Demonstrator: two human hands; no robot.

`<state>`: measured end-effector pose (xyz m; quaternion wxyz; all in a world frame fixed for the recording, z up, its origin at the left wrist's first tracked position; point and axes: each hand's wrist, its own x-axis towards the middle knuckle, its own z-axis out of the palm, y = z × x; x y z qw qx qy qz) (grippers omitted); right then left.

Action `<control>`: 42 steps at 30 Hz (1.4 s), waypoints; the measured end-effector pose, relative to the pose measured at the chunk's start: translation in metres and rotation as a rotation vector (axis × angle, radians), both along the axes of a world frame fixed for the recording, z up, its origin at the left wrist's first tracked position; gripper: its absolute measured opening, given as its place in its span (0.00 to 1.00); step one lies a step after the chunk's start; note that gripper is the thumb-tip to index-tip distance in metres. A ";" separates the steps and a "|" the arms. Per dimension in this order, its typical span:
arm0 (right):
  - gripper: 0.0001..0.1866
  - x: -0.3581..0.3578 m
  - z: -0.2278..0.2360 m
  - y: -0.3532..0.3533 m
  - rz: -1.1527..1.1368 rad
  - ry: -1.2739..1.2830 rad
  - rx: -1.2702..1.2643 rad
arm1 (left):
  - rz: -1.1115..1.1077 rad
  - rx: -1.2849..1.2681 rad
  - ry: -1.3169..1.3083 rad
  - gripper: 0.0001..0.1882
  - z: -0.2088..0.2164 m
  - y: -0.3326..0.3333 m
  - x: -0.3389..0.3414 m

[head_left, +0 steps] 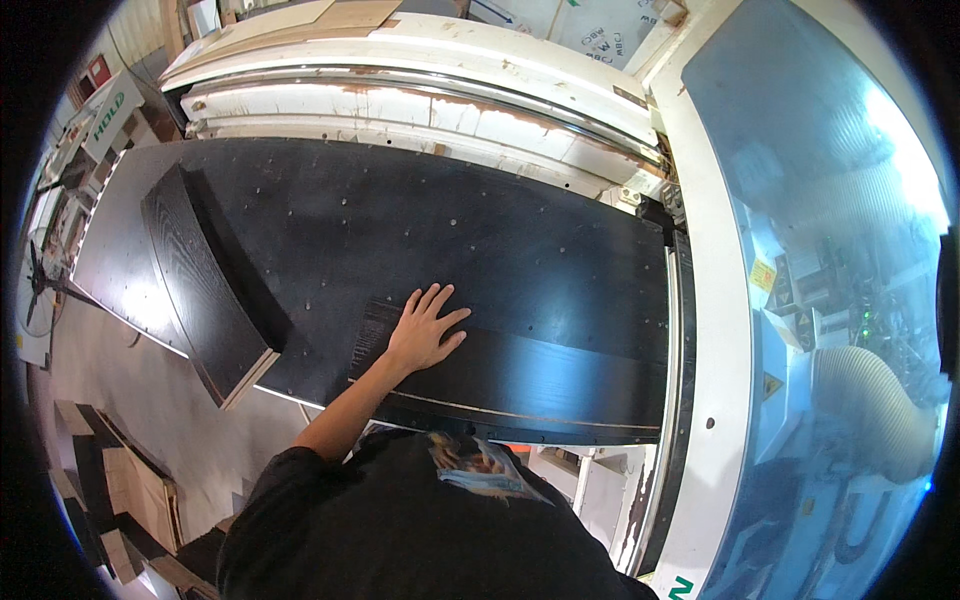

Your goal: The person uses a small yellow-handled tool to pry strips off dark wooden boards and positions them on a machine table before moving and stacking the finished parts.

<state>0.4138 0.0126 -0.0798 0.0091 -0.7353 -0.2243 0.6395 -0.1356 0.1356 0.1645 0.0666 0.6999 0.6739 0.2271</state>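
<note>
Where the left hand (418,338) rests, the black panel (545,378) stretches left to right.

Person (440,560) in black T-shirt (340,540), left sleeve (275,495) short and loose, front print (487,470) in brownish orange, white and light blue, left forearm (345,410) and left hand (422,332) bare.

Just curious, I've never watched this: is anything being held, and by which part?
The left hand grips nothing: it rests open on the dark board, near its left end. The right hand is out of view, so I can't tell there.
</note>
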 end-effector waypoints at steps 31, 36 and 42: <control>0.14 -0.022 -0.042 -0.025 -0.082 -0.007 -0.022 | -0.005 0.020 0.012 0.23 0.001 0.002 0.001; 0.13 -0.023 -0.048 -0.035 -0.099 -0.013 -0.031 | -0.007 0.012 0.007 0.23 0.003 0.002 0.001; 0.13 -0.025 -0.057 -0.042 -0.108 -0.018 -0.043 | -0.003 -0.014 0.017 0.24 0.003 0.002 0.001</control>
